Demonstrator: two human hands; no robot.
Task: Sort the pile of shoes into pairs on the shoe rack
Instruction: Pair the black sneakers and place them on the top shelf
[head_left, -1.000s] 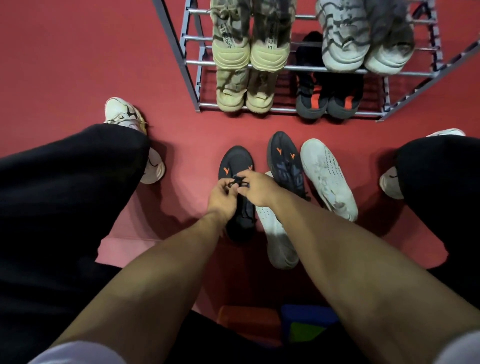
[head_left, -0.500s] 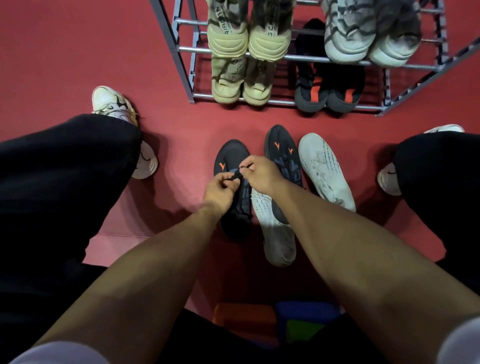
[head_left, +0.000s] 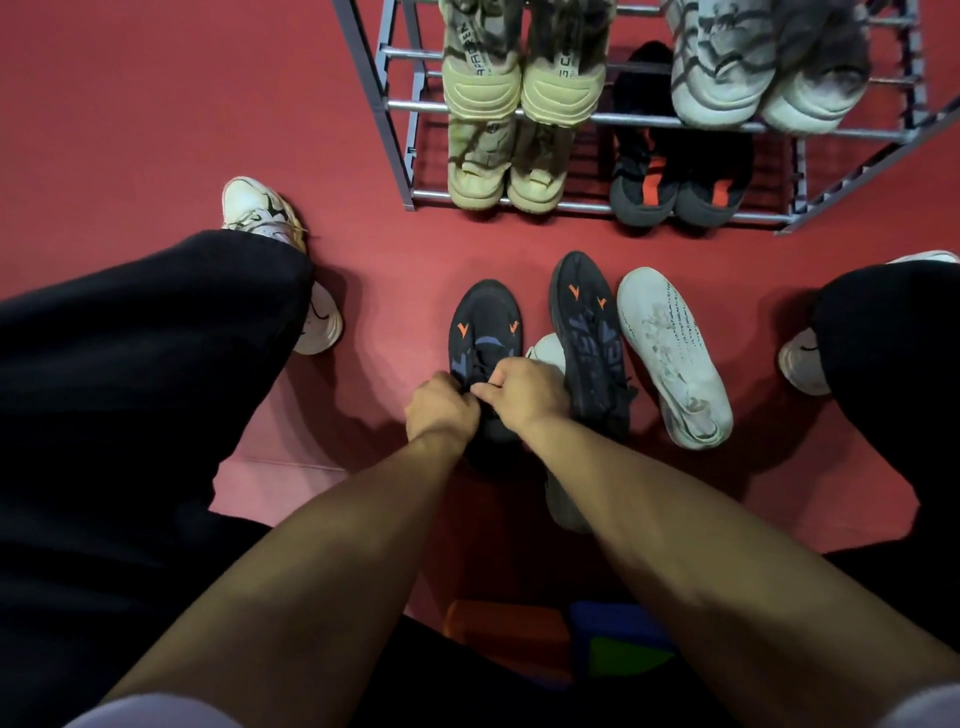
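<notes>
A black shoe with orange marks (head_left: 485, 322) stands on the red floor straight ahead. Both hands are over its laces: my left hand (head_left: 441, 408) and my right hand (head_left: 524, 389) each pinch a black lace. Its twin black shoe (head_left: 592, 338) lies just to the right. A white shoe (head_left: 675, 358) lies right of that one. A second white shoe (head_left: 563, 506) is mostly hidden under my right forearm. The grey metal shoe rack (head_left: 395, 135) stands beyond, holding two beige pairs, a black-and-orange pair and a grey patterned pair.
My legs in black trousers (head_left: 156, 389) spread to both sides, my own white sneakers (head_left: 260, 213) on the floor. An orange and blue block (head_left: 571, 639) lies between my legs near the bottom edge.
Both hands slid a little back along the left black shoe, toward me, still working its laces. More of the toe now shows. The other shoes have stayed put.
</notes>
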